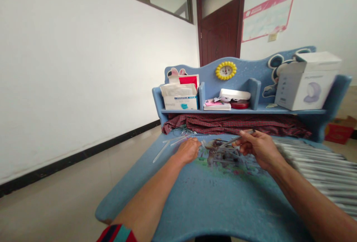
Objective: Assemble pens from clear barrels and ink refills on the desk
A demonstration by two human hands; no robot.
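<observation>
My left hand [188, 149] rests on the blue desk [206, 197] with its fingers curled in, next to a few thin clear strips [167, 146] lying to its left; what it grips is hidden. My right hand [258, 147] pinches a thin grey rod [241, 137] that slants up to the right, just above a small heap of metal parts [220, 149] between the two hands. A stack of long grey strips [320, 167] lies under and beside my right forearm.
A crumpled red plaid cloth [237, 123] lies along the back of the desk under a shelf. The shelf holds a tissue box [180, 98], books, a red tin, a yellow clock [225, 70] and a large white carton [306, 82]. A dark door [220, 29] stands behind.
</observation>
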